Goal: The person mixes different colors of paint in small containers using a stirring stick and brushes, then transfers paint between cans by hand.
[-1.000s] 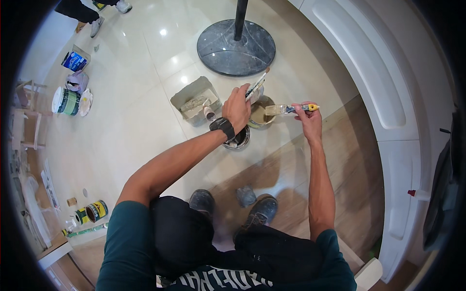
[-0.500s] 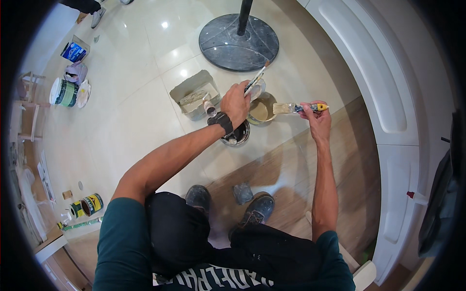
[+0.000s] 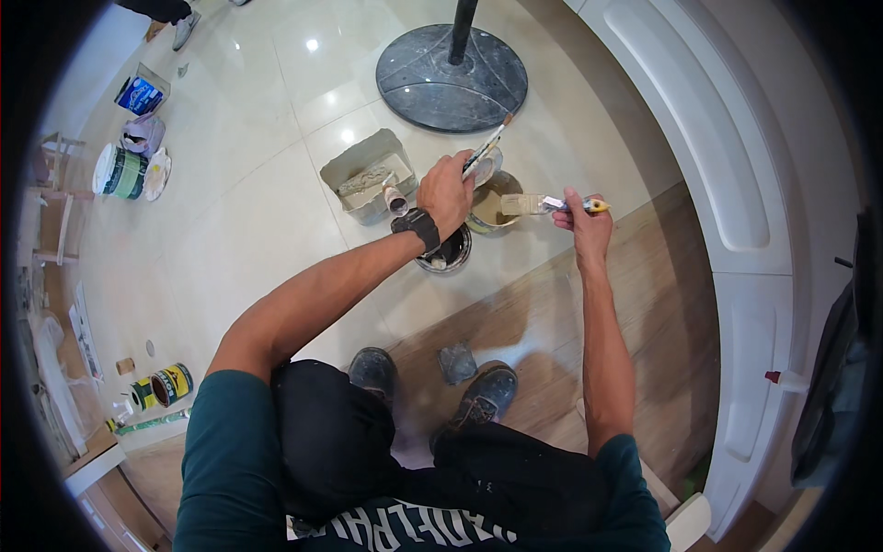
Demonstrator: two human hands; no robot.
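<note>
My left hand (image 3: 445,195), with a black watch at the wrist, is closed around a slim paintbrush (image 3: 486,155) that slants up to the right. Whether it also grips the paint can's rim is hidden. In my right hand (image 3: 587,225) is a flat paintbrush (image 3: 529,204) with pale bristles and a yellow handle end, held nearly level. Its bristles overlap the right rim of a can of beige paint (image 3: 489,210). Below my left hand stands a dark-stained round can (image 3: 448,252), partly covered by the wrist.
A cut-open tub (image 3: 372,210) with a roller in it stands left of my left hand. Beyond is a round black stand base (image 3: 432,78). White panels (image 3: 736,138) curve along the right. Paint containers (image 3: 121,173) and tins (image 3: 171,385) stand at left. A grey square piece (image 3: 457,364) lies between my shoes.
My right hand has moved left with the flat paintbrush, bringing the bristles over the can's rim. The brush has also turned a little. My left hand has barely moved.
</note>
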